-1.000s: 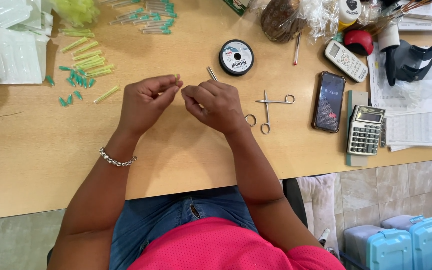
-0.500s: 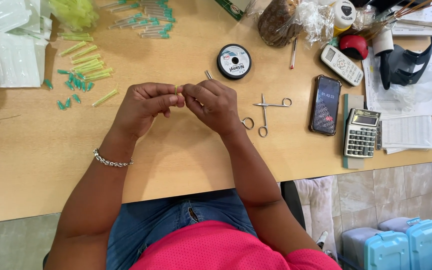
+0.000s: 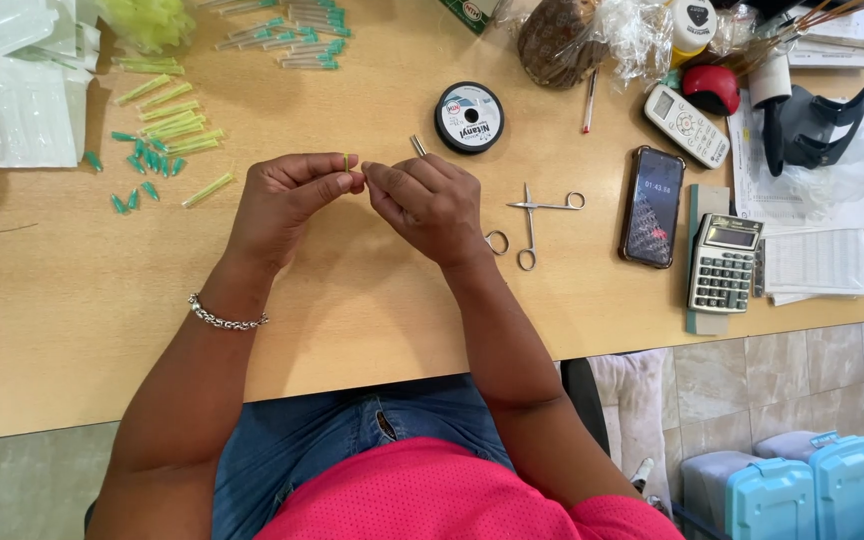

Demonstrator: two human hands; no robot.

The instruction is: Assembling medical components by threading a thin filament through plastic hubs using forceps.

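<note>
Both hands have stayed together over the table (image 3: 372,300), barely shifted from half a second ago. The left hand (image 3: 287,195) pinches a small yellow-green tube (image 3: 345,160) between thumb and fingers, its tip poking up just above the knuckles. The right hand (image 3: 430,205) has its fingertips pressed against the left's, closed as if on something fine; what it grips I cannot tell. The scissors (image 3: 532,225) lie just right of that hand, the spool (image 3: 469,117) beyond, both unmoved. Loose tubes (image 3: 174,125) sit well left.
</note>
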